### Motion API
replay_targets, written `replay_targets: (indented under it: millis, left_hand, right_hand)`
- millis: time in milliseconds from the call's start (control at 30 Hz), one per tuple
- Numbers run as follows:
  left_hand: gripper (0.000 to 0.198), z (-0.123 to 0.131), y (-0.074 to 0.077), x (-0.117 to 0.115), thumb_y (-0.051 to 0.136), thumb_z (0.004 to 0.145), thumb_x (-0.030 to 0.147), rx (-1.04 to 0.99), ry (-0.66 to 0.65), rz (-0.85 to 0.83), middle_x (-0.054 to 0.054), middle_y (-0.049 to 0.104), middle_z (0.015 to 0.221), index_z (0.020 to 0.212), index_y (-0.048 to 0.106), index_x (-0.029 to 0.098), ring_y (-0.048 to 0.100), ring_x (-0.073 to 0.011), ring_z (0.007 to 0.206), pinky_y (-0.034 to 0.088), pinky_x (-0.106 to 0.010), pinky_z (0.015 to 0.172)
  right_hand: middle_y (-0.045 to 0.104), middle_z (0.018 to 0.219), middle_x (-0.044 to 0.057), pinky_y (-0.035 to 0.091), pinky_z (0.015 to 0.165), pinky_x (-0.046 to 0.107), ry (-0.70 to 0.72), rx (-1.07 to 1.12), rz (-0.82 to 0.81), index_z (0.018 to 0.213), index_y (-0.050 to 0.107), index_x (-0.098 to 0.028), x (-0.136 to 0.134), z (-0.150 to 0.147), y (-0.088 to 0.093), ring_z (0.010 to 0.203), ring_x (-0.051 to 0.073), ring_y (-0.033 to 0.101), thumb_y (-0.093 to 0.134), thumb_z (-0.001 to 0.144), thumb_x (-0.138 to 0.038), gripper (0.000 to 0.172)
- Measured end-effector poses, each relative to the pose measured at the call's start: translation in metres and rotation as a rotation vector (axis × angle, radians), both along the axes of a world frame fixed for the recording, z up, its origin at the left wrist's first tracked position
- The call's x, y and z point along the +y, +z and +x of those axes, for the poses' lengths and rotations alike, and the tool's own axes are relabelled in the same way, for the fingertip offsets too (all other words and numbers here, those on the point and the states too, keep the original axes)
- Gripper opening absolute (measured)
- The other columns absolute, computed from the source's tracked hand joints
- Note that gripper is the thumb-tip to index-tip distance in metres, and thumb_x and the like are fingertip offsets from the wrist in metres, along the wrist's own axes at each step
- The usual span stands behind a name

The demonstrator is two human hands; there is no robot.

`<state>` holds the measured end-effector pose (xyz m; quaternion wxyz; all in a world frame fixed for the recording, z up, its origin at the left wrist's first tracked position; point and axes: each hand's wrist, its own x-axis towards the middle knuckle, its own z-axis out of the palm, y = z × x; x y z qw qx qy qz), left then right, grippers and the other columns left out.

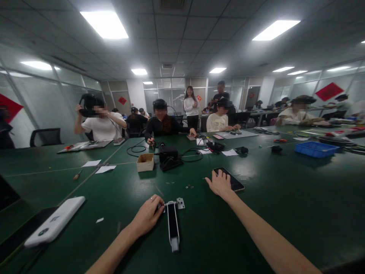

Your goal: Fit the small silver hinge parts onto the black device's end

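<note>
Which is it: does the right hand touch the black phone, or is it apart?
Touching. The head view shows the right hand lying on the near left edge of the phone, no gap between.

Green table (285, 198): left hand (148, 215), fingers curled on the far end of a black-and-silver bar (172, 226) lying flat, small metal bracket (180, 203) at that same end; right hand (220, 184), spread flat, fingertips touching the near edge of a dark phone (230, 179). Farther off: small washers (188, 186) between the hands, cardboard box (145, 162) just beside a black device (169, 158), paper slips (91, 163), screwdriver (76, 175), white device (55, 221) near left, blue tray (316, 148) far right. Several people sit along the table's far side, two stand behind.
</note>
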<state>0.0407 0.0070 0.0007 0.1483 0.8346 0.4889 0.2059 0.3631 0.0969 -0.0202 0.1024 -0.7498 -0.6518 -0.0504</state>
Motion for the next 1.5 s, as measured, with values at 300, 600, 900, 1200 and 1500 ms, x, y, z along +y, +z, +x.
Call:
replay_targets:
  millis: [300, 600, 900, 1200, 1500]
  left_hand:
    - [0.018, -0.003, -0.007, 0.005, 0.04, 0.092, 0.03, -0.014, -0.018, 0.002, -0.007, 0.058, 0.097, 0.093, 0.054, 0.019, 0.055, -0.0199, 0.085, 0.045, -0.033, 0.075]
    - [0.018, -0.001, -0.003, 0.003, 0.039, 0.091, 0.03, 0.006, -0.016, -0.006, -0.007, 0.057, 0.097, 0.093, 0.053, 0.019, 0.055, -0.0203, 0.083, 0.045, -0.034, 0.075]
    - [0.018, -0.003, -0.004, 0.004, 0.04, 0.09, 0.03, 0.003, -0.011, 0.003, -0.007, 0.058, 0.097, 0.093, 0.054, 0.019, 0.056, -0.0203, 0.082, 0.046, -0.034, 0.074]
    - [0.017, -0.001, -0.005, 0.005, 0.041, 0.09, 0.03, 0.005, -0.008, 0.014, -0.007, 0.058, 0.096, 0.091, 0.054, 0.02, 0.056, -0.0206, 0.084, 0.046, -0.035, 0.076]
    - [0.018, -0.003, -0.005, 0.004, 0.039, 0.091, 0.031, 0.001, -0.021, 0.015, -0.006, 0.057, 0.096, 0.094, 0.053, 0.02, 0.056, -0.0198, 0.085, 0.046, -0.033, 0.075]
  right_hand:
    - [0.02, 0.147, 0.023, 0.006, 0.104, 0.054, 0.135, 0.037, 0.011, 0.137, 0.038, -0.01, -0.006, -0.024, -0.005, 0.133, 0.04, 0.018, 0.025, 0.09, -0.057, 0.068]
    - [0.014, 0.149, 0.023, 0.008, 0.098, 0.065, -0.022, 0.056, -0.05, 0.14, 0.035, -0.012, 0.003, -0.005, -0.005, 0.133, 0.045, 0.012, 0.022, 0.088, -0.063, 0.074]
    - [0.011, 0.15, 0.023, 0.009, 0.096, 0.069, -0.08, 0.073, -0.106, 0.143, 0.03, -0.012, 0.002, -0.002, -0.001, 0.133, 0.045, 0.009, 0.02, 0.086, -0.067, 0.08]
    - [0.017, 0.149, 0.023, 0.007, 0.1, 0.063, 0.007, 0.057, -0.043, 0.138, 0.037, -0.01, -0.002, -0.008, 0.002, 0.134, 0.043, 0.012, 0.027, 0.088, -0.061, 0.072]
    - [0.056, 0.121, 0.01, 0.027, 0.101, 0.044, 0.669, -0.009, 0.133, 0.117, 0.059, -0.019, -0.025, -0.055, 0.01, 0.119, 0.024, 0.041, 0.04, 0.093, -0.029, 0.033]
